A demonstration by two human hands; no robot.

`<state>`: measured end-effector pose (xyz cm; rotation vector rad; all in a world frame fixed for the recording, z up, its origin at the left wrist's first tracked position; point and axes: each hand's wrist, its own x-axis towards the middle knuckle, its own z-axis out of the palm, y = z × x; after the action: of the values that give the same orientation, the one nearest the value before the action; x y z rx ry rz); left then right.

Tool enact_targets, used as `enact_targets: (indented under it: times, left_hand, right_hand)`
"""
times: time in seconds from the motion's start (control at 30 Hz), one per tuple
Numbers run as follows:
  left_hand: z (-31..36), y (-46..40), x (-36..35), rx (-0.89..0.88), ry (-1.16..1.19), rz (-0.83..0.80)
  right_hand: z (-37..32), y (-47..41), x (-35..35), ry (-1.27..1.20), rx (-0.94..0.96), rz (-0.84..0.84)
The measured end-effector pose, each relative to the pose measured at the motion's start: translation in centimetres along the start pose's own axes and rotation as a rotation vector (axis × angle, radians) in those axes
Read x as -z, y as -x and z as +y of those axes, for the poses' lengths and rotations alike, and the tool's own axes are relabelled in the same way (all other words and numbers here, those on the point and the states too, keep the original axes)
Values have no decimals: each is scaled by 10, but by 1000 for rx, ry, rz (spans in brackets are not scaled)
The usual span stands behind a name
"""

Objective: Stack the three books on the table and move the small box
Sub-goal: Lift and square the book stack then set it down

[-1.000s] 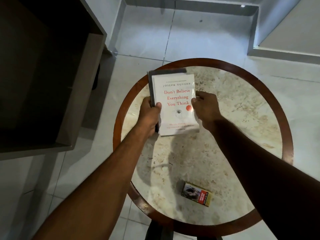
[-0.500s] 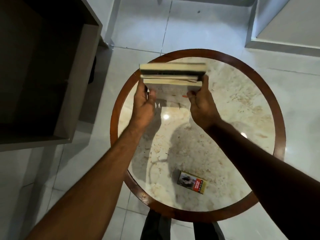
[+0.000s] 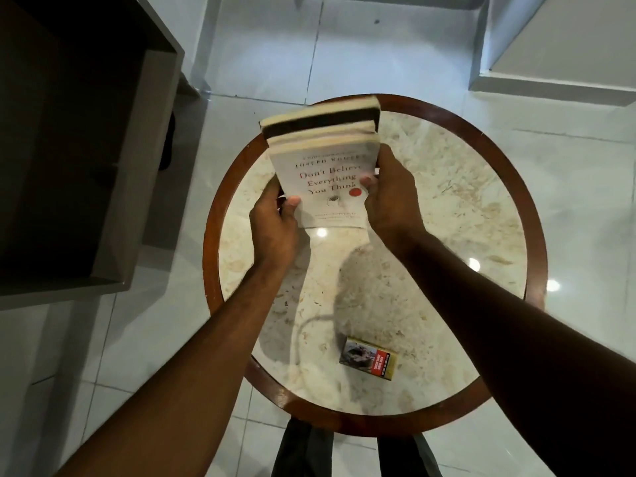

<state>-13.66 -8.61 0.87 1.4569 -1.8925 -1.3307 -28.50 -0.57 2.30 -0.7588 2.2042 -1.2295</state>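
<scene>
White book cover (image 3: 323,187), red title; beige-veined table (image 3: 447,235).

Both hands holding a stack of books over a round marble table

Left hand (image 3: 272,225) and right hand (image 3: 389,197) are clamped on the two sides of the stack of books (image 3: 323,156), which is tilted so you see the page edges up top; the front one is a white cover reading "Don't Believe Everything You Think". Looks like three books, the middle bit dark. Small box (image 3: 368,358) lies flat near the close edge of the table (image 3: 447,215), well apart from the hands. Dark cabinet (image 3: 86,149) sits off to the left on a white tiled floor (image 3: 378,53).
</scene>
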Motion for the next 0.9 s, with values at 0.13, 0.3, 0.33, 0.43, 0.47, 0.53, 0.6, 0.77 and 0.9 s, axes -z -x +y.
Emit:
enact_targets:
  times: [0.13,0.3,0.33,0.43,0.47,0.53,0.6,0.77,0.9]
  left_hand:
    - [16,4,-29,84,-72,-94]
    - [38,24,-92,152,-146,-326]
    - [42,25,-104,142,-173,-347]
    - [46,22,-129,115,-257,-394]
    - [45,22,-135,115,-280,-400]
    - [43,24,-144,104,-324,-382]
    - [41,24,-148,91,-374,-372]
    - [30,31,-119,-14,-368,-285]
    - [-29,57,-47,-347,-784,-171]
  right_hand:
    - [14,-17,45,256,-117,44]
    - [63,-23,112,443,-350,-98]
    - [72,-25,120,468,-381,-108]
    - [96,-35,134,503,-431,-118]
    - [104,-37,136,503,-440,-115]
    - [118,-40,136,510,-447,-113]
    - [122,-40,134,508,-440,-89]
    - [87,-6,135,453,-220,153]
    - [61,87,86,778,228,-304]
